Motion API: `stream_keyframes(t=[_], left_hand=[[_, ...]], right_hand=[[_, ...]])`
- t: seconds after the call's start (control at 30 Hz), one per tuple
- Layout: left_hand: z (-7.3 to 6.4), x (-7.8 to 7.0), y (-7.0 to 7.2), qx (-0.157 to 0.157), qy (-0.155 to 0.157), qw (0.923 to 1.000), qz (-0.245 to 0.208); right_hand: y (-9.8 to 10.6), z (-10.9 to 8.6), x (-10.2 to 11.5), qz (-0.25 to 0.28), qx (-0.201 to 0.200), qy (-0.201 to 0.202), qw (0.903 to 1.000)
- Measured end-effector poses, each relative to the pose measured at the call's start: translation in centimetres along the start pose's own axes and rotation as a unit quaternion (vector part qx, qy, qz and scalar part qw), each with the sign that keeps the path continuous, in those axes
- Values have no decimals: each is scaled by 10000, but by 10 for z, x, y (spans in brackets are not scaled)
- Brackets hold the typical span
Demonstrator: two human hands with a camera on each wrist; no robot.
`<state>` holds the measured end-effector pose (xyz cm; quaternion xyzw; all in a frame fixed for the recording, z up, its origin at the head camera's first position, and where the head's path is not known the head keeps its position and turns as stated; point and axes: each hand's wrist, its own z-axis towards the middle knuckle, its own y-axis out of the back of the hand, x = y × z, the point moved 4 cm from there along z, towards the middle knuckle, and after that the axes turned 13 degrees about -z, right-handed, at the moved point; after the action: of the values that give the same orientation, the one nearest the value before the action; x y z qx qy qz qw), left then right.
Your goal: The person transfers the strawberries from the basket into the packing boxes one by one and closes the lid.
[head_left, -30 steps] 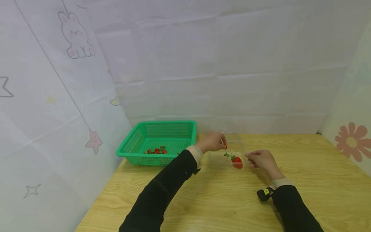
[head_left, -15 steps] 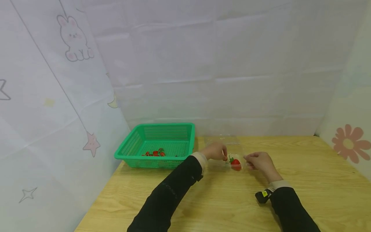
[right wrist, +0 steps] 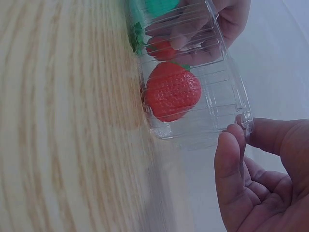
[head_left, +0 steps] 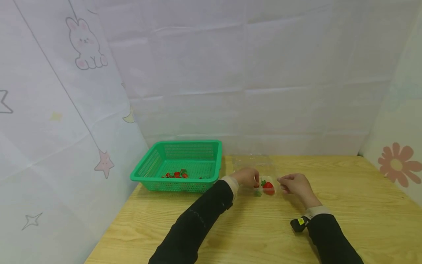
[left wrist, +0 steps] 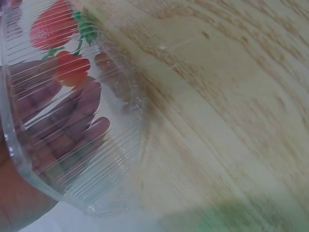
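Observation:
A clear plastic box (right wrist: 212, 104) with a ribbed wall stands on the table. Inside lies a large red strawberry (head_left: 268, 187) with a green leafy top. My left hand (head_left: 248, 177) reaches into the box from the left. Its fingertips pinch a small red cherry (right wrist: 161, 49) with a thin green stem and leaves, low beside the strawberry. Through the ribbed plastic, the left wrist view shows that cherry (left wrist: 71, 68) against the fingers. My right hand (head_left: 296, 184) grips the box's right rim between thumb and index finger.
A green plastic basket (head_left: 215, 161) with several small red fruits (head_left: 177, 175) stands to the left of the box. The box's clear lid (head_left: 252, 159) lies folded back behind it. A cloth wall backs the wooden table (head_left: 250, 234).
My left hand has come down into the box, lowering the cherry from above it to beside the strawberry. The right hand keeps its hold on the rim. The head view has shifted slightly.

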<state>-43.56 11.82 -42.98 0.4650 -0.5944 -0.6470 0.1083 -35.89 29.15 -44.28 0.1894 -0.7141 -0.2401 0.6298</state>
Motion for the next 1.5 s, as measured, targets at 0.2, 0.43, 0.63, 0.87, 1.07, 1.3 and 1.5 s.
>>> stream_keyframes(t=[0.2,0.43,0.63,0.87,1.07,1.3,1.5], left_hand=[[5,4,-6,-24,-63,9999,121],[5,1,-8,-28,-90,9989,468],[4,-1,-10,10,28,9986,533],[0,-6,-8,69,124,9990,425],[0,-8,-3,56,143,9991,393],[-23,-18,30,-71,-320,9978,571],[-52,-15,72,-220,-383,9987,270]], right_hand=[[-1,0,0,-34,-9,19,10000],[-1,-1,0,-24,-4,32,10000],[-1,-3,1,-25,17,123,9999],[1,-5,1,-18,37,166,9999],[1,-5,0,-46,28,214,9998],[0,0,-1,7,26,78,10000],[0,2,-1,-2,24,75,10000]])
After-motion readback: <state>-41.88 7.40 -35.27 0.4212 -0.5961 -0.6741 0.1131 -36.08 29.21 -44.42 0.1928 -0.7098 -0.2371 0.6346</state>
